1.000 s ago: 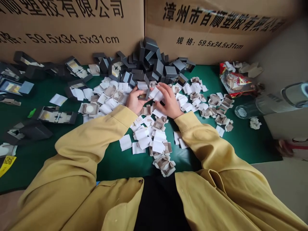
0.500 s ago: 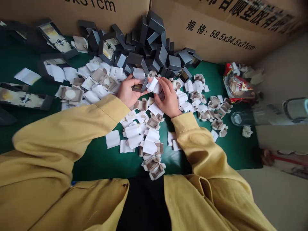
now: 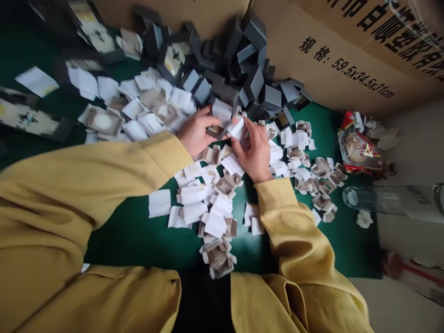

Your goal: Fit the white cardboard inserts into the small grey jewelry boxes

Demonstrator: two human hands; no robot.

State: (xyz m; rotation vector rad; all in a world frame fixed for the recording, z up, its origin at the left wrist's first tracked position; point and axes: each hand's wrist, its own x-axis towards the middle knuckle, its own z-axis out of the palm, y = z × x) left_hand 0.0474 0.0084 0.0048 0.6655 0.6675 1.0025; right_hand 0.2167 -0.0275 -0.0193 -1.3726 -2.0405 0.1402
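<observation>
A small dark box is sitting gripped in the left hand above the green table; the right hand, just beside it, is pinching what seems a white card insert at its open side.

Green table, printed cardboard cartons behind — pale floor at right

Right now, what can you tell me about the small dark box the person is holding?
The small dark box is a little grey-black tray, seemingly of card, open on top with a pale lining showing. The left hand grips it from the left, tilted just above the green table. The right hand presses a white paper insert against its right edge. The pile of dark boxes lies right behind it.
</observation>
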